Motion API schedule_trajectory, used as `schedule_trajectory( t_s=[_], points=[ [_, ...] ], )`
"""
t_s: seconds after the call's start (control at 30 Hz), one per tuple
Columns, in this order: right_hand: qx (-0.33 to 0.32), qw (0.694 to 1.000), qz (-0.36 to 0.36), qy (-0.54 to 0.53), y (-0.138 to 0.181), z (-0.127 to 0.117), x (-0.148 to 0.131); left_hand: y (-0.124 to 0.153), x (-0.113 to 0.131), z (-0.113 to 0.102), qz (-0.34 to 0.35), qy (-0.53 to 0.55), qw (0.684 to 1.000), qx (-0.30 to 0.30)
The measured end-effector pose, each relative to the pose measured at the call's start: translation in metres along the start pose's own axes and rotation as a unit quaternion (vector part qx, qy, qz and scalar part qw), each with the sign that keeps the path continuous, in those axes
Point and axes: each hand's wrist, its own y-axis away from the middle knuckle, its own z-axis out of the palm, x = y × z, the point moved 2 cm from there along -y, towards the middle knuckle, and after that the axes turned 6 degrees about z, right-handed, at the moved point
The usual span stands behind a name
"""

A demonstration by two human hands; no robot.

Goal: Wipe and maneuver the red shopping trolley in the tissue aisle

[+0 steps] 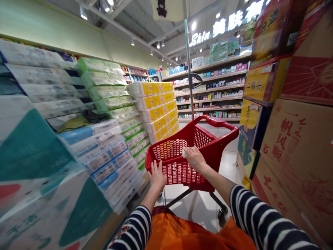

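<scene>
A red plastic shopping cart (208, 146) stands in the aisle right in front of me. My left hand (156, 175) lies flat against its near wall, fingers stretched upward and apart, holding nothing. My right hand (194, 158) rests on the cart's near rim with its fingers curled round a small white wad, perhaps a tissue (184, 152). Both arms wear navy and white striped sleeves. An orange garment (182, 232) fills the bottom of the view.
Stacked packs of tissue and toilet paper (109, 152) line the left side, with yellow packs (158, 104) further on. Tall cardboard boxes (293, 146) stand at the right. A metal pole (189, 69) rises behind the cart. Shelves of skin-care goods (215, 90) cross the aisle's far end.
</scene>
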Motion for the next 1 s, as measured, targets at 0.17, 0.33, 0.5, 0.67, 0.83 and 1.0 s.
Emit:
schedule_trajectory(
  t_s=[0.17, 0.33, 0.5, 0.67, 0.83, 1.0],
  points=[
    [0.015, 0.998, 0.053, 0.02, 0.004, -0.018, 0.033, -0.001, 0.015, -0.005, 0.017, 0.004, 0.999, 0.029],
    [-0.007, 1.0, 0.002, 0.005, 0.018, -0.004, 0.001, -0.008, 0.075, -0.022, 0.114, 0.081, 0.987, 0.079],
    [-0.05, 0.997, -0.012, -0.064, 0.021, 0.001, -0.01, -0.019, 0.115, -0.026, 0.195, 0.17, 0.966, 0.024],
    [0.004, 0.998, 0.017, -0.052, 0.021, -0.026, 0.035, -0.03, 0.132, -0.018, 0.154, 0.131, 0.978, 0.053],
    [-0.039, 0.994, 0.077, 0.06, 0.022, -0.033, 0.056, -0.034, 0.135, -0.015, 0.165, 0.069, 0.98, 0.088],
    [-0.054, 0.993, 0.091, 0.059, 0.023, -0.03, 0.051, -0.027, 0.058, -0.009, 0.094, 0.024, 0.991, 0.094]
  ],
)
